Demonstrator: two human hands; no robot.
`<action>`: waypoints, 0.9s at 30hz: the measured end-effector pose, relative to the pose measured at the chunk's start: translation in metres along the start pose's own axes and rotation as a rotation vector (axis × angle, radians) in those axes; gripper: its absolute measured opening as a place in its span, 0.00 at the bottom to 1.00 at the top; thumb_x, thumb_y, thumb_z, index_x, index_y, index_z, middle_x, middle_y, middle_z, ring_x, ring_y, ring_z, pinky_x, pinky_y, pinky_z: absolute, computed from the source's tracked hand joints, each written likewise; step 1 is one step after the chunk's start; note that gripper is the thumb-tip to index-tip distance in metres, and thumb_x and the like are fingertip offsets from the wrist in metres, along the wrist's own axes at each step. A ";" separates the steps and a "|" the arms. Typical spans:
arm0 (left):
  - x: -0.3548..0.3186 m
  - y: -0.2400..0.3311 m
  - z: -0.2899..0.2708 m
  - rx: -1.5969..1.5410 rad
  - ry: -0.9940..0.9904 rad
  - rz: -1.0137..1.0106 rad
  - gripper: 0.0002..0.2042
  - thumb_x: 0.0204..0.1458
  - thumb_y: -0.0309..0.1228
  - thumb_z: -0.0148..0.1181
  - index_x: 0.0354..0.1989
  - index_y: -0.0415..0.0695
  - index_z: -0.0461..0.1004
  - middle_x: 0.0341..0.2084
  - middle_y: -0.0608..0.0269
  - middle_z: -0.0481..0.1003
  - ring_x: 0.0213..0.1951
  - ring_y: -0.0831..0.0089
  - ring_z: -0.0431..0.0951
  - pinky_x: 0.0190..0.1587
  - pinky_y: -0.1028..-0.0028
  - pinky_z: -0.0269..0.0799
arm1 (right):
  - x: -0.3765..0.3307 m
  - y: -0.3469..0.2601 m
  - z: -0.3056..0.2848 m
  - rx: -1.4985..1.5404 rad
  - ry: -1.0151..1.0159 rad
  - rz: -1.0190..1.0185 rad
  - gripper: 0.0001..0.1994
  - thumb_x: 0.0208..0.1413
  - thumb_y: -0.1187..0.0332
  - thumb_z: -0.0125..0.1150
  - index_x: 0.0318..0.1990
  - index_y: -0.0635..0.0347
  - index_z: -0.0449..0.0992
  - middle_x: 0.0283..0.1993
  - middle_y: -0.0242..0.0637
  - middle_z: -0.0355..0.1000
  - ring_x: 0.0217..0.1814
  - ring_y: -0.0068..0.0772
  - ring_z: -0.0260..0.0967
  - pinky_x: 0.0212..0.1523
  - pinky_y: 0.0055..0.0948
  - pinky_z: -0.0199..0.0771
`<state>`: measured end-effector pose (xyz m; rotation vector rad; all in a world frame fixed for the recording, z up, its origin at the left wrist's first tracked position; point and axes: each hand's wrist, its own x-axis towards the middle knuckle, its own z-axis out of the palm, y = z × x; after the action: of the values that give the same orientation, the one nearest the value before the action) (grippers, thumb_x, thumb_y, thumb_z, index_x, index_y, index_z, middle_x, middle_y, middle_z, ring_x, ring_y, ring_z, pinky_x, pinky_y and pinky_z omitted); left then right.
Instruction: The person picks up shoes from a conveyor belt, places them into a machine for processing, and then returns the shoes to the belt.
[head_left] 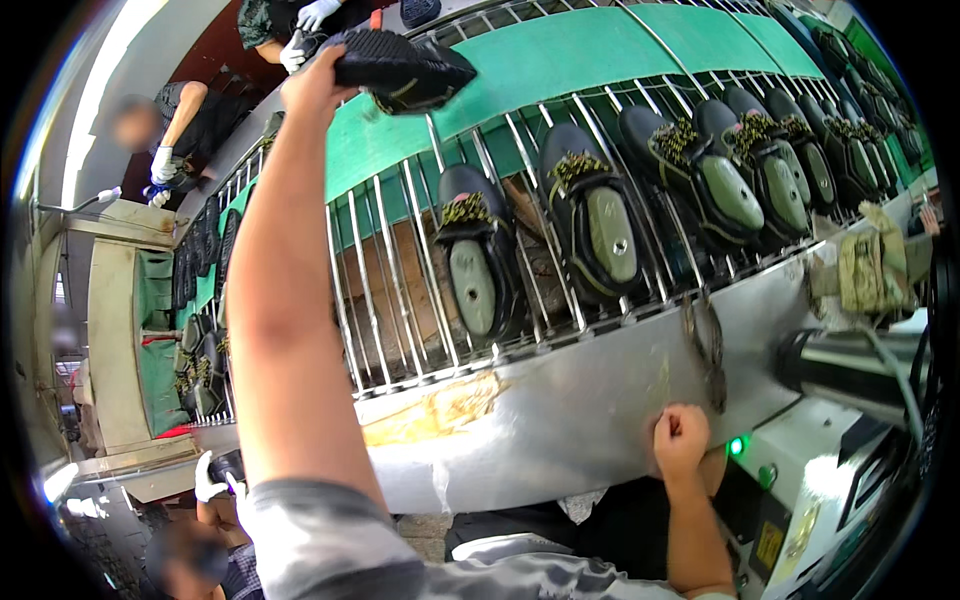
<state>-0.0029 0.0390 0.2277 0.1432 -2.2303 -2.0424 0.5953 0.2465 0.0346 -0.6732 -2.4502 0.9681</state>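
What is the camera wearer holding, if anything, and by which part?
Left hand: a black shoe, gripped at its left end; heel or toe is unclear. Right hand: curled, nothing visible in it.

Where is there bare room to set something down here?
The green strip right of the black shoe in the left hand is bare. So are the metal rods between the left forearm and the row's leftmost shoe, though gapped. Between the brown patch and right hand, the metal ledge is bare. Farther right, the shoe row crowds the rods.
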 end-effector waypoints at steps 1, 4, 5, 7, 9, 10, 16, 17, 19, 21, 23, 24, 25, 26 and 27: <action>0.010 -0.004 -0.035 -0.130 -0.040 -0.051 0.20 0.44 0.29 0.68 0.42 0.29 0.70 0.32 0.48 0.76 0.30 0.56 0.80 0.30 0.59 0.83 | -0.002 0.006 -0.001 0.020 -0.019 0.083 0.04 0.41 0.78 0.60 0.26 0.61 0.74 0.21 0.37 0.64 0.21 0.37 0.62 0.25 0.33 0.64; -0.103 0.026 -0.065 0.014 -0.260 -0.043 0.17 0.46 0.28 0.66 0.41 0.28 0.73 0.33 0.54 0.77 0.32 0.65 0.81 0.33 0.68 0.81 | 0.015 -0.030 -0.008 0.220 -0.061 0.122 0.23 0.40 0.75 0.65 0.49 0.62 0.73 0.35 0.39 0.72 0.33 0.38 0.69 0.37 0.33 0.71; -0.143 0.044 -0.070 0.046 -0.394 0.065 0.18 0.47 0.28 0.66 0.44 0.29 0.74 0.33 0.56 0.78 0.33 0.68 0.80 0.34 0.72 0.79 | 0.028 -0.051 -0.008 0.127 -0.019 -0.143 0.27 0.40 0.74 0.67 0.53 0.62 0.71 0.38 0.41 0.73 0.37 0.40 0.70 0.40 0.35 0.72; -0.219 0.083 -0.095 0.151 -0.550 0.198 0.20 0.48 0.27 0.62 0.50 0.31 0.72 0.36 0.57 0.78 0.36 0.71 0.79 0.38 0.76 0.76 | 0.029 -0.118 -0.026 0.144 -0.028 -0.289 0.43 0.37 0.66 0.72 0.64 0.67 0.57 0.56 0.49 0.67 0.57 0.51 0.64 0.58 0.43 0.62; -0.273 0.123 -0.114 0.240 -0.604 0.314 0.23 0.49 0.28 0.60 0.53 0.31 0.70 0.38 0.55 0.77 0.38 0.72 0.78 0.41 0.77 0.74 | 0.042 -0.177 -0.035 0.078 0.039 -0.403 0.53 0.34 0.61 0.75 0.67 0.69 0.49 0.65 0.54 0.57 0.65 0.54 0.56 0.63 0.47 0.54; -0.305 0.139 -0.125 0.269 -0.649 0.372 0.24 0.48 0.31 0.61 0.53 0.30 0.70 0.39 0.55 0.77 0.39 0.73 0.78 0.42 0.78 0.73 | 0.040 -0.200 -0.038 0.037 0.067 -0.414 0.56 0.33 0.58 0.76 0.68 0.70 0.45 0.68 0.55 0.52 0.67 0.56 0.53 0.65 0.49 0.52; -0.462 0.197 -0.144 0.170 -0.899 0.322 0.31 0.41 0.36 0.74 0.52 0.30 0.71 0.38 0.55 0.78 0.38 0.71 0.80 0.44 0.74 0.75 | -0.040 -0.205 -0.061 0.476 0.264 -0.413 0.58 0.28 0.63 0.77 0.67 0.72 0.45 0.57 0.58 0.61 0.56 0.57 0.64 0.56 0.47 0.63; -0.482 0.200 -0.143 0.151 -0.947 0.238 0.30 0.43 0.35 0.73 0.52 0.29 0.71 0.39 0.53 0.78 0.39 0.70 0.80 0.46 0.72 0.75 | -0.053 -0.198 -0.067 0.592 0.219 -0.398 0.58 0.28 0.64 0.77 0.68 0.69 0.44 0.56 0.56 0.62 0.55 0.55 0.65 0.56 0.45 0.64; -0.509 0.183 -0.124 -0.004 -1.064 0.081 0.27 0.49 0.33 0.68 0.54 0.28 0.69 0.40 0.48 0.78 0.41 0.65 0.80 0.49 0.68 0.74 | -0.076 -0.175 -0.088 0.720 0.183 -0.312 0.61 0.29 0.65 0.79 0.70 0.64 0.39 0.57 0.50 0.63 0.56 0.50 0.65 0.57 0.42 0.63; -0.505 0.149 -0.114 -0.167 -1.255 -0.075 0.18 0.54 0.35 0.62 0.42 0.28 0.75 0.34 0.46 0.79 0.35 0.61 0.81 0.36 0.63 0.80 | -0.104 -0.153 -0.121 0.857 0.153 -0.231 0.64 0.29 0.66 0.80 0.71 0.61 0.35 0.59 0.47 0.63 0.59 0.46 0.64 0.59 0.41 0.61; -0.523 0.113 -0.088 -0.205 -1.331 -0.249 0.15 0.56 0.29 0.54 0.22 0.30 0.75 0.19 0.47 0.76 0.20 0.62 0.79 0.24 0.68 0.76 | -0.137 -0.114 -0.162 0.940 0.138 -0.133 0.69 0.27 0.67 0.83 0.71 0.59 0.29 0.64 0.47 0.58 0.66 0.42 0.57 0.65 0.41 0.54; -0.527 0.089 -0.078 -0.071 -1.327 -0.193 0.15 0.55 0.27 0.52 0.19 0.31 0.75 0.16 0.50 0.75 0.18 0.66 0.76 0.22 0.70 0.73 | -0.144 -0.111 -0.193 0.986 0.194 -0.050 0.69 0.25 0.66 0.83 0.71 0.59 0.30 0.66 0.47 0.56 0.69 0.41 0.54 0.67 0.41 0.50; -0.532 0.061 -0.067 0.063 -1.263 -0.155 0.16 0.56 0.28 0.52 0.19 0.32 0.74 0.14 0.54 0.73 0.16 0.69 0.74 0.21 0.72 0.69 | -0.152 -0.088 -0.207 1.038 0.326 -0.016 0.68 0.25 0.66 0.83 0.72 0.58 0.32 0.66 0.45 0.56 0.68 0.41 0.55 0.67 0.41 0.52; -0.535 0.026 -0.061 0.142 -1.204 -0.122 0.16 0.57 0.30 0.53 0.19 0.33 0.74 0.13 0.58 0.72 0.16 0.73 0.73 0.20 0.76 0.65 | -0.159 -0.063 -0.225 1.076 0.347 0.085 0.64 0.24 0.68 0.81 0.70 0.59 0.39 0.64 0.44 0.59 0.65 0.42 0.58 0.65 0.41 0.57; -0.526 -0.010 -0.050 0.212 -1.184 -0.055 0.17 0.57 0.32 0.55 0.19 0.34 0.74 0.11 0.63 0.71 0.15 0.78 0.70 0.20 0.78 0.62 | -0.170 -0.043 -0.250 1.100 0.404 0.192 0.61 0.22 0.70 0.79 0.69 0.59 0.46 0.62 0.43 0.62 0.62 0.43 0.62 0.63 0.41 0.61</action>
<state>0.5245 0.0658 0.2112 -1.3272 -2.9979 -2.1695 0.8530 0.2493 0.1984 -0.5928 -1.2147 1.7869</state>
